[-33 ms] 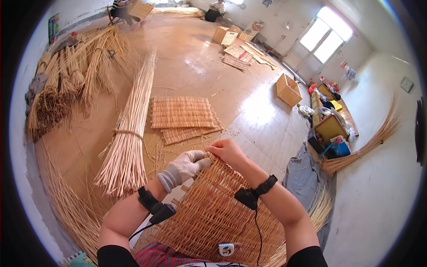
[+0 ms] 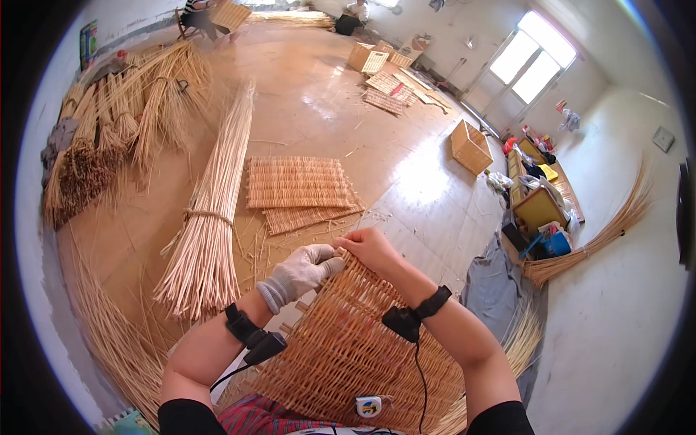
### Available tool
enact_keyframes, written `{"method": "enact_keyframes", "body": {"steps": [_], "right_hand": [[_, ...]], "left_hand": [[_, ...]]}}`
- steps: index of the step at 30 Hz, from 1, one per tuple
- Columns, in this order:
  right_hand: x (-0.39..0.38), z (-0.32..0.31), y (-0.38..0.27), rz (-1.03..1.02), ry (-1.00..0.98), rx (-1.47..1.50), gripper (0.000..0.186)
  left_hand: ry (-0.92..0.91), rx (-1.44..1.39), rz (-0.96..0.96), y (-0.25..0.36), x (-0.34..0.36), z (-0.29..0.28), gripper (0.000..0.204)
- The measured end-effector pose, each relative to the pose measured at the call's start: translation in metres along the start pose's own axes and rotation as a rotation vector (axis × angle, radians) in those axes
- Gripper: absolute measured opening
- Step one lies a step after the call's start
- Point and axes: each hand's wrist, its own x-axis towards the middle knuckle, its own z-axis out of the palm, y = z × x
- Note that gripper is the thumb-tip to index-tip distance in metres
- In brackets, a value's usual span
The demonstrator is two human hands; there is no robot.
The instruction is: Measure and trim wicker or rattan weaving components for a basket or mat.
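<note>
Handwork on a woven wicker panel, which slants across the person's lap, its far corner raised between the hands. The left hand, in a pale knitted glove, has its fingers bent and closed on that corner; the bare right hand meets it there from the other side, fingers curled and thumb and forefinger pinched at the edge. Whether the pinch takes in a loose rod end or only the rim cannot be told. Short flat stakes project from the panel's left edge. A tape measure rests on the weave near the lap.

Judged by its open, thin weave, the panel is probably light and springy: fairly stiff along the stakes, more yielding across them, and rough rather than slippery. Single rod ends may split if bent sharply. The firmest hold is likely the bound corner or a stake, not one strand.

On the floor ahead lie two overlapping wicker mats, beside a tied bundle of pale rods.
</note>
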Motion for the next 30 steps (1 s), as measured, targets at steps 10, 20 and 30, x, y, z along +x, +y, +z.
{"method": "enact_keyframes", "body": {"steps": [10,20,30], "right_hand": [[-0.018,0.006,-0.019,-0.026,-0.226,0.186,0.062],[-0.007,0.014,-0.013,-0.062,-0.282,0.18,0.057],[-0.01,0.018,-0.012,-0.115,-0.188,-0.068,0.063]], "left_hand": [[0.182,-0.088,-0.023,0.002,-0.01,0.005,0.03],[0.172,-0.057,-0.172,-0.066,-0.087,-0.026,0.028],[0.503,0.86,0.298,-0.012,-0.146,0.051,0.013]]}}
